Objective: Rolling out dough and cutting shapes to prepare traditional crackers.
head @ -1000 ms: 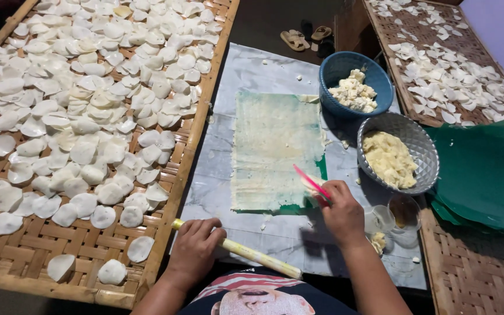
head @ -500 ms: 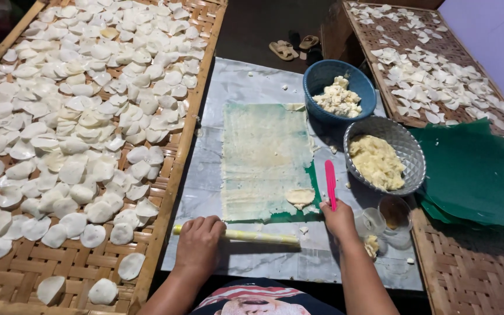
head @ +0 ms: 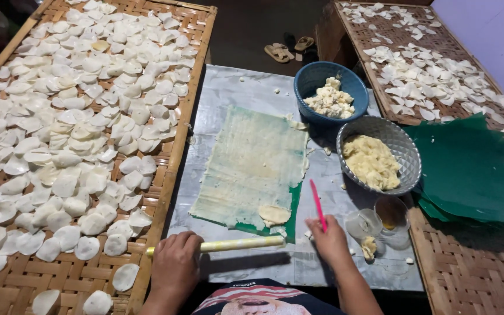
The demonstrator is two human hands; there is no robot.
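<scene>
Grey plastic sheet (head: 246,93), green sheet (head: 293,210), two bowls, cups

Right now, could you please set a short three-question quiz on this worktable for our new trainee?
1. True or false: the left hand rests on the yellow rolling pin.
2. What does the right hand hold? A) pink stick B) spoon C) knife
3. Which container is nearer the person: the blue bowl or the grey basket bowl?

Key:
1. True.
2. A, the pink stick.
3. The grey basket bowl.
</scene>
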